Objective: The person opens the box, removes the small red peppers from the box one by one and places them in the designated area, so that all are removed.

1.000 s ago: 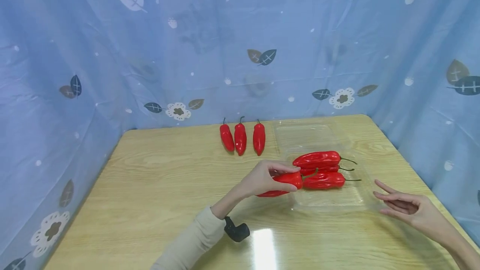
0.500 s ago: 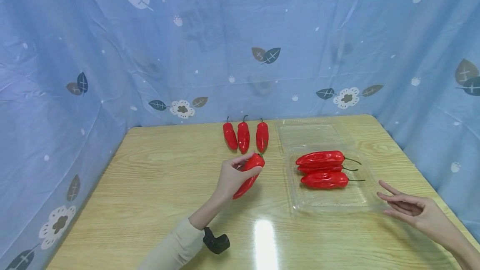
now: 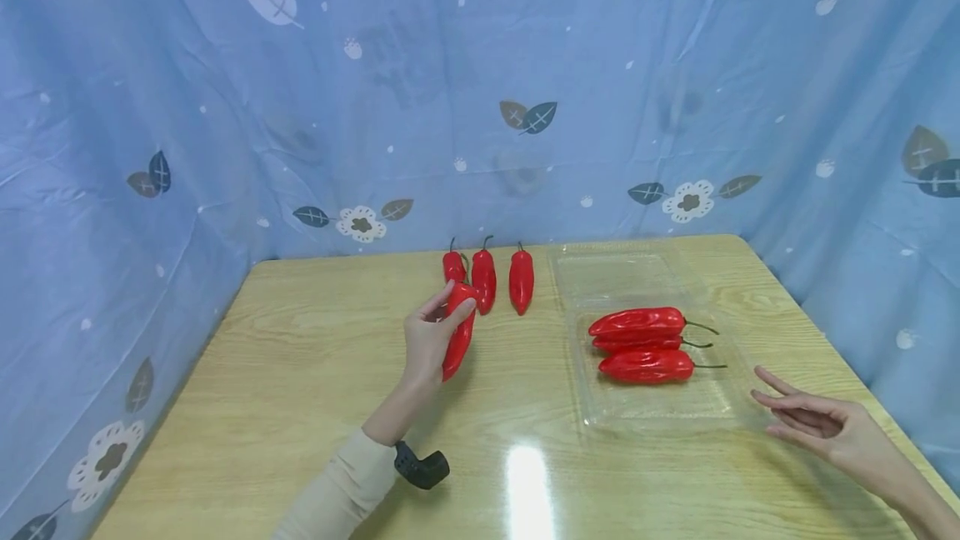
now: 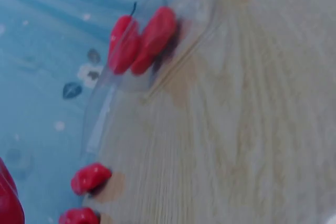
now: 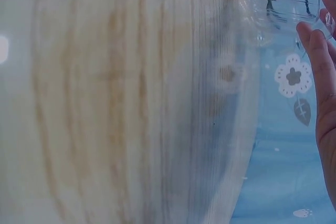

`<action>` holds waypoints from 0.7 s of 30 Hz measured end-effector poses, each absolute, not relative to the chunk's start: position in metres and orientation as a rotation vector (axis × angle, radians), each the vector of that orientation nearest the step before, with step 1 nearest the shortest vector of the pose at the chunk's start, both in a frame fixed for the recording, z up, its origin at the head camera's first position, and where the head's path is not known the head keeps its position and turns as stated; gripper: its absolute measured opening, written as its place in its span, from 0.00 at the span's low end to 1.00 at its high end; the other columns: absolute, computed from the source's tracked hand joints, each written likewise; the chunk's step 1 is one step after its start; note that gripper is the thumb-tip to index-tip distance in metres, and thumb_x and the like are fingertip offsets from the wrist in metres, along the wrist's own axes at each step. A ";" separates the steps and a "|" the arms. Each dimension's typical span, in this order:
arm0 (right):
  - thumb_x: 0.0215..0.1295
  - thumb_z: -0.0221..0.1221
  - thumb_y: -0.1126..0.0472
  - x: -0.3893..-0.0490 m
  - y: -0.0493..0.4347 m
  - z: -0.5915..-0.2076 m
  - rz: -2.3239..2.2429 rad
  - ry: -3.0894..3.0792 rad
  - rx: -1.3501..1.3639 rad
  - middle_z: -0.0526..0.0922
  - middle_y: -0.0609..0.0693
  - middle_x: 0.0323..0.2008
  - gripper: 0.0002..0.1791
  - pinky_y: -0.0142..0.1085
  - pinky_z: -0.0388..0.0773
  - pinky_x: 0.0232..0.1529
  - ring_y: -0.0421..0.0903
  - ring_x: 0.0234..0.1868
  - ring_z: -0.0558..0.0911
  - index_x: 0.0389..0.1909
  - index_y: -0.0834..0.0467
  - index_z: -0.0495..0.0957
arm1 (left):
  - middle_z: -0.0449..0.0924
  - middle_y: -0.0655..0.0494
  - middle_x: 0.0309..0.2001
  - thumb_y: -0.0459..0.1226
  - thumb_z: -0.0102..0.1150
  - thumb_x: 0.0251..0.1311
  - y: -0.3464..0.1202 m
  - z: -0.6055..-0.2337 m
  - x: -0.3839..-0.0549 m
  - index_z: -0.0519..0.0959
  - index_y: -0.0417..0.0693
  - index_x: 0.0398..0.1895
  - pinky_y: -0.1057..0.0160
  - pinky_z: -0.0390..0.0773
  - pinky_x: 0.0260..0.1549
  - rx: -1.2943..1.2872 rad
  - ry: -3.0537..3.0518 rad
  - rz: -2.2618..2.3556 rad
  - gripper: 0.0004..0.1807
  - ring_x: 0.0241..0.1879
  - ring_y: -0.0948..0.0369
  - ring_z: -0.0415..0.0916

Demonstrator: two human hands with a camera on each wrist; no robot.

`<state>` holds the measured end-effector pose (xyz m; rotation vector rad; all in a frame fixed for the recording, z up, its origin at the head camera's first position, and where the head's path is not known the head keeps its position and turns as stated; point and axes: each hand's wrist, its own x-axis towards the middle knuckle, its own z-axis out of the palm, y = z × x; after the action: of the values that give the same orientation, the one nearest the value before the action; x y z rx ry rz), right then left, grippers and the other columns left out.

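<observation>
Left hand [image 3: 430,338]: fingers pinch red tapered pepper [image 3: 460,340], partly masking rear red pepper [image 3: 453,266] | right hand [image 3: 823,423]: fingers loosely extended, unloaded | wood-grain worktop [image 3: 322,340]: clear plastic tray [image 3: 660,405] | blue leaf-print curtain [image 3: 420,132]

head view bright, evenly lit, mostly sharp; white glare [image 3: 528,490] on table [image 3: 300,357] near lower edge, small highlights on peppers [image 3: 647,366], faint soft shadow under right hand [image 3: 832,432]. left wrist view dimmer, hazy, blurred, peppers soft-edged. right wrist view soft, washed out, pale glare at left margin, table edge bowed.
</observation>
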<state>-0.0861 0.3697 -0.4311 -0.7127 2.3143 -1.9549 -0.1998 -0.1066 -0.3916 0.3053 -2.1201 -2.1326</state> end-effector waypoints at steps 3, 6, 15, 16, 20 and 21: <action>0.57 0.55 0.84 -0.085 0.368 -0.431 -1.903 2.374 -0.700 0.68 0.41 0.67 0.20 0.28 0.78 0.45 0.37 0.58 0.75 0.52 0.82 0.69 | 0.78 0.51 0.50 0.45 0.70 0.53 -0.115 -0.395 -0.210 0.77 0.54 0.60 0.70 0.79 0.36 0.379 -2.069 -2.134 0.29 0.45 0.58 0.72; 0.56 0.56 0.84 -0.085 0.368 -0.430 -1.840 2.461 -0.723 0.68 0.40 0.67 0.20 0.27 0.78 0.45 0.35 0.57 0.75 0.51 0.82 0.70 | 0.78 0.52 0.52 0.45 0.69 0.54 -0.122 -0.396 -0.222 0.77 0.54 0.60 0.70 0.79 0.37 0.406 -2.029 -2.131 0.28 0.46 0.59 0.72; 0.56 0.55 0.84 -0.084 0.366 -0.429 -1.879 2.438 -0.653 0.69 0.37 0.65 0.20 0.26 0.78 0.45 0.35 0.57 0.75 0.52 0.82 0.70 | 0.76 0.53 0.54 0.44 0.68 0.56 -0.143 -0.392 -0.256 0.75 0.55 0.62 0.68 0.77 0.44 0.399 -1.987 -2.039 0.28 0.50 0.59 0.71; 0.56 0.55 0.84 -0.084 0.366 -0.429 -1.887 2.425 -0.655 0.69 0.37 0.65 0.20 0.26 0.78 0.45 0.35 0.57 0.75 0.52 0.82 0.69 | 0.77 0.53 0.54 0.44 0.68 0.56 -0.146 -0.390 -0.260 0.76 0.55 0.62 0.67 0.77 0.45 0.401 -1.980 -2.014 0.28 0.49 0.60 0.71; 0.56 0.56 0.84 -0.086 0.366 -0.429 -1.872 2.435 -0.683 0.69 0.38 0.65 0.19 0.26 0.78 0.45 0.35 0.57 0.75 0.51 0.83 0.70 | 0.78 0.51 0.53 0.43 0.69 0.55 -0.156 -0.386 -0.275 0.77 0.53 0.60 0.62 0.77 0.50 0.404 -1.927 -1.922 0.27 0.47 0.60 0.71; 0.56 0.56 0.84 -0.086 0.366 -0.429 -1.863 2.444 -0.689 0.70 0.38 0.65 0.19 0.26 0.78 0.45 0.35 0.57 0.75 0.50 0.83 0.70 | 0.78 0.50 0.52 0.43 0.69 0.55 -0.158 -0.385 -0.278 0.77 0.52 0.60 0.60 0.77 0.51 0.406 -1.913 -1.908 0.27 0.46 0.60 0.71</action>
<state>-0.0860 0.3661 -0.4287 -0.6893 2.4443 -1.8634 -0.2784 -0.1582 -0.3848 0.4056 -1.9129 -1.9076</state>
